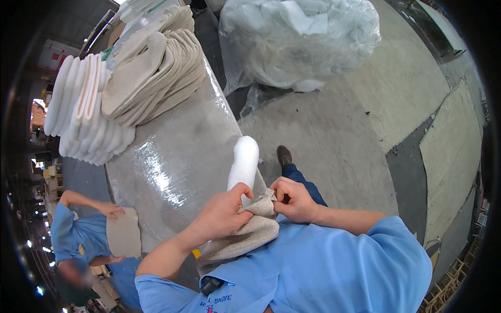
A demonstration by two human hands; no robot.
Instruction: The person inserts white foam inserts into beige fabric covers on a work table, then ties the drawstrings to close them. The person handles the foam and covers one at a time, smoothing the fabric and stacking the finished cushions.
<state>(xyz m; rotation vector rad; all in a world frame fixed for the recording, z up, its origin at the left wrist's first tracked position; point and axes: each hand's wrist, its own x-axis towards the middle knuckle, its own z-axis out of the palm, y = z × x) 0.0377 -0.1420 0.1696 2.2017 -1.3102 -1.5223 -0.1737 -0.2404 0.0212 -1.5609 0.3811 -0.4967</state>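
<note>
A beige fabric cover (254,232) hangs bunched against my front, its mouth gathered between both hands. My left hand (222,211) pinches the edge of the fabric between thumb and fingers. On the other side, my right hand (295,200) is closed on the fabric's corner. A white rounded pad of soft filling (244,159) sticks out from behind the left hand, over the table's edge. Its near end is hidden by my left hand and the cover, so I cannot tell how far it sits inside.
The grey plastic-covered table (177,156) carries a stack of beige covers (156,73) and a pile of white pads (86,112). A large clear bag of white filling (300,44) stands beyond. At the left, a co-worker (86,232) holds a beige piece (123,233).
</note>
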